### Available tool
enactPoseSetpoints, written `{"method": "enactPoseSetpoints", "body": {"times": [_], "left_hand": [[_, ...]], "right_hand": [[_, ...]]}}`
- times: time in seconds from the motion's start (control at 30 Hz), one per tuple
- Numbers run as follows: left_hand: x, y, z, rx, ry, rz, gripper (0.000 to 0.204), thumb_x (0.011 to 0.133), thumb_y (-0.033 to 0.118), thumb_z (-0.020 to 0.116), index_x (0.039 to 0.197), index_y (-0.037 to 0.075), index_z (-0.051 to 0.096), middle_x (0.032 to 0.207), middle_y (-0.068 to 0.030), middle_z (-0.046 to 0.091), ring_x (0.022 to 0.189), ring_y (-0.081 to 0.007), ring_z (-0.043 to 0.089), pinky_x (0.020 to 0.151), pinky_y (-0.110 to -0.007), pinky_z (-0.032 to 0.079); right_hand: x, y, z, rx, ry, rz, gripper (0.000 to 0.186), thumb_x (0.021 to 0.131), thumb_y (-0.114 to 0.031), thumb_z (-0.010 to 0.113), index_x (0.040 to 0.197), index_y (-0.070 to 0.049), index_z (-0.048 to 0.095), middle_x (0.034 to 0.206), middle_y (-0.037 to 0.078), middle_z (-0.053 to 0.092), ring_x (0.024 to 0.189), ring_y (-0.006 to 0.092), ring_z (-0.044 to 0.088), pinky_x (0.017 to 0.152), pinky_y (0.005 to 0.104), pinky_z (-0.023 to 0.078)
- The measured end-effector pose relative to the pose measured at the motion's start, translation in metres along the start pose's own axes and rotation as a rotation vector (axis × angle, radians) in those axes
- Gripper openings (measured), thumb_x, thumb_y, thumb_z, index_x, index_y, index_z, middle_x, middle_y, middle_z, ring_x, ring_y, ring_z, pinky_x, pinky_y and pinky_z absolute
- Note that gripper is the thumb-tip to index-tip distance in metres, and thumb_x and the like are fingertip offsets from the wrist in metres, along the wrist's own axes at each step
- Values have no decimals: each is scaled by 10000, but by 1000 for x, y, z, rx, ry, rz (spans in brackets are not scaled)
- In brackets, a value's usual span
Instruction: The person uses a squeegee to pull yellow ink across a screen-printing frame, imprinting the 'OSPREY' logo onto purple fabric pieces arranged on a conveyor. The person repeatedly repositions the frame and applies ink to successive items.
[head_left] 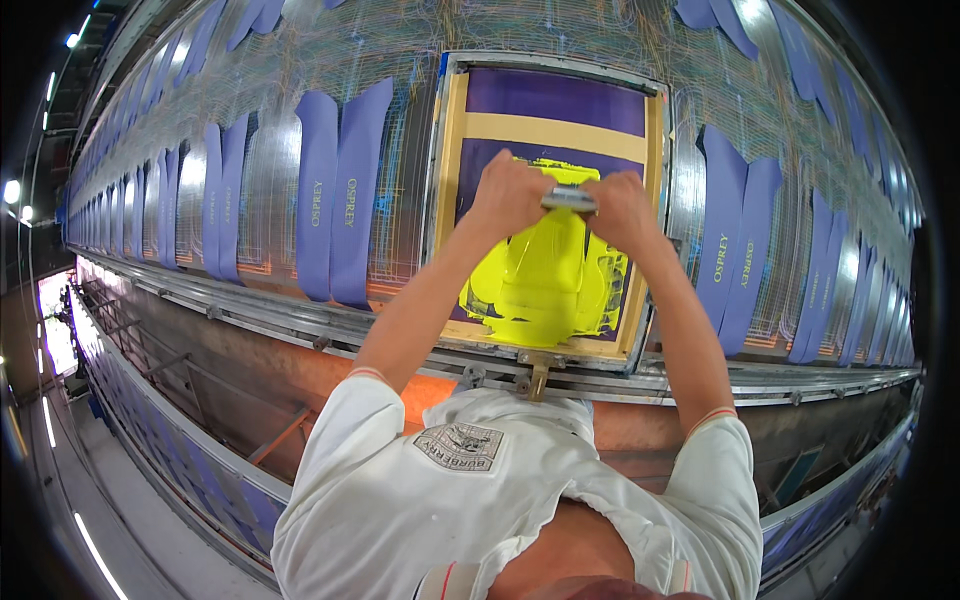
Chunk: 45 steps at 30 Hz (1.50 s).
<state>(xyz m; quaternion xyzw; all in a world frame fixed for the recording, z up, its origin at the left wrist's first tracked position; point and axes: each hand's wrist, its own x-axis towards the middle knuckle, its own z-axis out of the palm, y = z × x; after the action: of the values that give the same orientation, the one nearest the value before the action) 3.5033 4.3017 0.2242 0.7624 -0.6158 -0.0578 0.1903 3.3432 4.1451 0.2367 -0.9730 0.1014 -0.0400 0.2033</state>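
Both hands grip a squeegee (568, 198) from its two sides, over the far half of a printing screen. My left hand (512, 192) is closed round its left end, and my right hand (619, 208) is closed round its right end. Only the squeegee's middle shows; the fingers cover the rest. Bright yellow ink (540, 275) spreads below it across the purple mesh, thick in the centre and streaky at the sides. The screen's frame (655, 120) is metal-edged and lined with tan tape (560, 135). A brass-coloured clamp (538, 378) sits at its near edge.
Purple fabric pieces with small pale printing lie in rows on the long table, some left (345, 200) and some right (722, 230) of the screen. A metal rail (250, 318) runs along the table's near edge. Another table with purple pieces (195, 440) stands behind me.
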Motion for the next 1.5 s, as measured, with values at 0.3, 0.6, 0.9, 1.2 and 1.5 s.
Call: {"method": "enactPoseSetpoints", "body": {"times": [0.3, 0.6, 0.9, 1.2, 1.5], "left_hand": [[41, -24, 3, -50, 8, -34, 150, 720, 245, 805, 725, 158, 683, 700, -32, 684, 707, -261, 650, 711, -425, 439], [-114, 54, 17, -75, 70, -13, 125, 685, 116, 754, 764, 160, 668, 709, -23, 643, 707, -279, 639, 686, -429, 440], [-126, 77, 59, -30, 115, -37, 105, 693, 137, 684, 785, 141, 634, 827, -40, 593, 878, -265, 580, 809, -428, 441], [-133, 53, 15, -136, 128, -96, 214, 637, 191, 803, 781, 174, 646, 844, 8, 611, 946, -212, 583, 885, -373, 403], [-222, -97, -91, 88, 39, -178, 223, 640, 244, 814, 801, 172, 678, 840, 5, 653, 942, -235, 604, 860, -401, 424]], "right_hand": [[42, 24, 0, 79, 10, 54, 159, 767, -170, 790, 842, -77, 685, 735, 153, 677, 747, 369, 654, 808, 462, 493], [-90, -79, 28, 87, -78, 142, 211, 702, -134, 788, 878, -100, 677, 797, 121, 680, 862, 348, 664, 852, 487, 479], [-136, 85, 48, -46, 710, 701, 380, 987, -288, 625, 1156, 50, 672, 1089, 230, 695, 970, 371, 665, 902, 443, 515], [-106, 71, -3, 229, 522, 705, 363, 1024, -288, 599, 838, 10, 508, 725, 97, 465, 678, 221, 407, 650, 401, 398], [15, -93, 94, 465, 525, 558, 378, 1018, -304, 598, 851, 33, 556, 775, 124, 552, 724, 255, 469, 686, 427, 420]]}}
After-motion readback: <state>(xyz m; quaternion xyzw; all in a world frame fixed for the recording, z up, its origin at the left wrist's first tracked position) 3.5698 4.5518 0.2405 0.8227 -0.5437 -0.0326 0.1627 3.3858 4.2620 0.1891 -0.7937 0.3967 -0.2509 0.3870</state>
